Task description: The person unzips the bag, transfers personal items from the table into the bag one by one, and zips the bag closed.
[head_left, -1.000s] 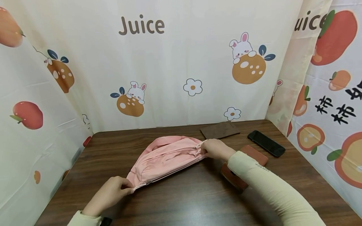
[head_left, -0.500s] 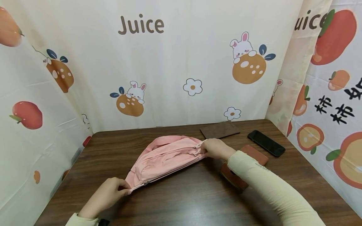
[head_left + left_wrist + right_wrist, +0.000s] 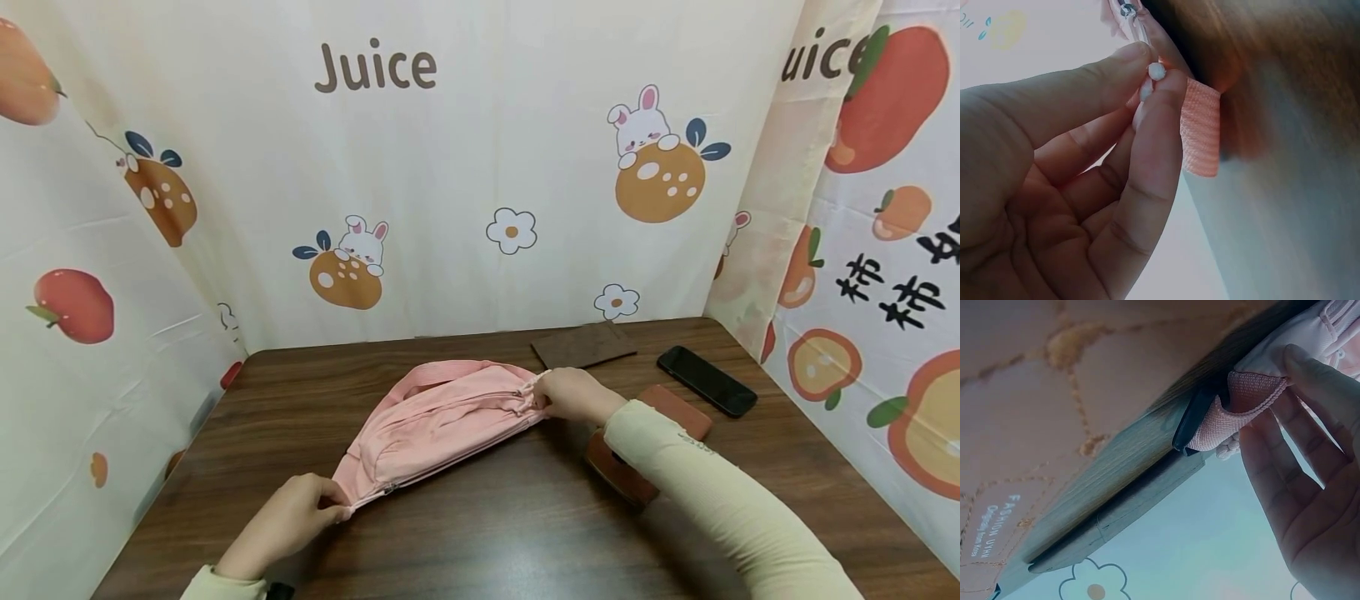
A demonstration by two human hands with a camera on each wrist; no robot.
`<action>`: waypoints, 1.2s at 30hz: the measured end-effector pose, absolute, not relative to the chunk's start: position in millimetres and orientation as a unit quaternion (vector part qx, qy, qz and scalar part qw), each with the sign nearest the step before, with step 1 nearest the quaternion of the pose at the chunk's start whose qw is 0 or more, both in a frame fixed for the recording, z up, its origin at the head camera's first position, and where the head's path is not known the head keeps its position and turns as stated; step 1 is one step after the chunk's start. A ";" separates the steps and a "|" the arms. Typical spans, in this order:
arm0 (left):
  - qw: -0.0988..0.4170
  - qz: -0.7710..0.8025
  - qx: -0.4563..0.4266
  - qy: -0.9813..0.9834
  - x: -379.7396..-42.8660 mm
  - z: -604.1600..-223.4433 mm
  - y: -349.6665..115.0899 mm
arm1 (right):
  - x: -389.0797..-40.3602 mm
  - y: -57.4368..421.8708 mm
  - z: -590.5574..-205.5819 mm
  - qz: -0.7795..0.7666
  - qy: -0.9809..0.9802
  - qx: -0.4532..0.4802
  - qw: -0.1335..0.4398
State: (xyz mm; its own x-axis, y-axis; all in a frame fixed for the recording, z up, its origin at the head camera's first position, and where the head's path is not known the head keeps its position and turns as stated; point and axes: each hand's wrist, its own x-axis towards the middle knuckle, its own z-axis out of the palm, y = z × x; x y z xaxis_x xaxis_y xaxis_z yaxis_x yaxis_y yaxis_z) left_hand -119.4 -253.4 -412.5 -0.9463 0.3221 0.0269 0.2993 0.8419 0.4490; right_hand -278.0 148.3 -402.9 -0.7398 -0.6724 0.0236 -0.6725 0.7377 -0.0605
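A pink waist bag (image 3: 438, 425) lies slanted across the table, its long zipped edge toward the near side. My left hand (image 3: 288, 518) pinches the near left end between thumb and index finger. Up close in the left wrist view, a small white tip (image 3: 1157, 71) pokes out at the pinch, with pink webbing (image 3: 1200, 128) hanging behind. At the far right end, my right hand (image 3: 573, 395) grips the bag's corner. The right wrist view has its thumb on the pink fabric, beside a webbing strap (image 3: 1219, 428) and a black buckle piece (image 3: 1196, 415).
Beneath the right forearm lies a brown stitched wallet (image 3: 678, 410), partly covered by the sleeve. A black phone (image 3: 707, 381) is farther right. Behind the right hand sits a flat dark brown piece (image 3: 585, 346). Printed curtains (image 3: 450, 167) stand along the table's back and sides.
The left hand has shifted very slightly left and nearer, taking the bag's end with it. The right hand and the other things stay where they were.
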 end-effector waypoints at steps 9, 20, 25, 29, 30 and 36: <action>0.011 0.230 0.159 0.960 -121.9 -415.2 -244.2 | -277.2 150.1 -402.8 0.038 -0.938 0.345 -0.002; 0.006 0.224 0.145 0.964 -126.2 -411.7 -233.4 | -277.4 154.1 -401.6 0.045 -0.937 0.345 -0.006; -0.001 0.237 0.137 0.962 -131.8 -404.6 -223.4 | -276.7 154.9 -401.1 0.044 -0.937 0.346 -0.011; -0.014 0.241 0.133 0.961 -136.5 -396.4 -211.3 | -276.3 155.1 -401.0 0.042 -0.936 0.349 -0.010; -0.016 0.245 0.131 0.960 -138.0 -394.4 -207.6 | -276.1 155.1 -400.9 0.042 -0.936 0.349 -0.010; -0.061 0.262 0.131 0.954 -148.5 -390.2 -184.3 | -275.0 155.1 -399.0 0.044 -0.936 0.350 -0.009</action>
